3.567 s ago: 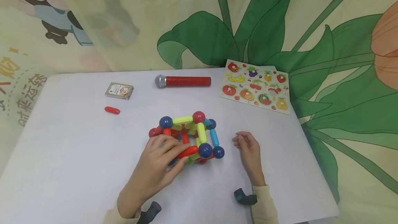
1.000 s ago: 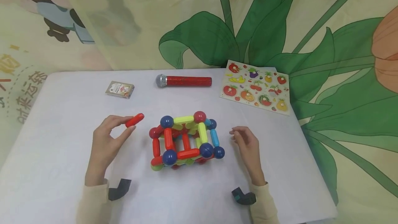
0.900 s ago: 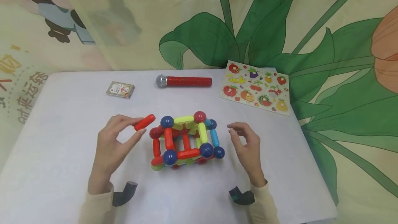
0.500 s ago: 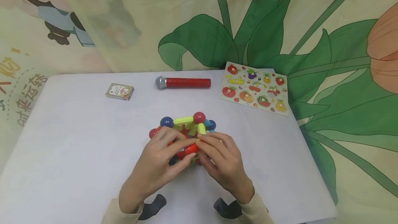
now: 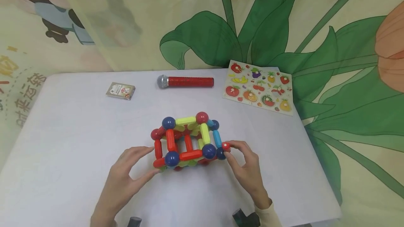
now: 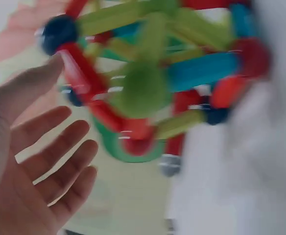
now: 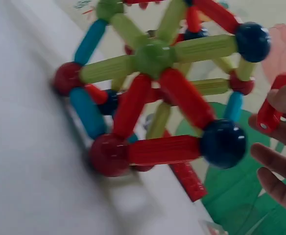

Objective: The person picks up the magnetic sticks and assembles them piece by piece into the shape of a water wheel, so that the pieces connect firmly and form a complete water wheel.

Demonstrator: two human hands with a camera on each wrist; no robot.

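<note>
A frame of magnetic rods and balls (image 5: 190, 155) in red, blue, green and yellow stands on the white table. At its right end, my right hand (image 5: 247, 171) pinches a red magnetic rod (image 7: 270, 107) between thumb and fingers, held end-on to the head camera beside a dark blue ball (image 5: 221, 153). My left hand (image 5: 124, 178) is at the frame's left end, thumb and fingers spread around it. In the left wrist view, the left thumb meets or nearly meets a red rod of the frame (image 6: 82, 73), while the other fingers are extended and apart.
Behind the frame lies a red microphone (image 5: 190, 82) with a silver head. A small card box (image 5: 120, 90) is at the back left. The fruit puzzle board (image 5: 258, 87) lies at the back right, near the patterned backdrop.
The loose red rod was picked up from the table's left by my left hand. Both hands met before the frame, and the rod passed to my right hand. The hands are now apart.
</note>
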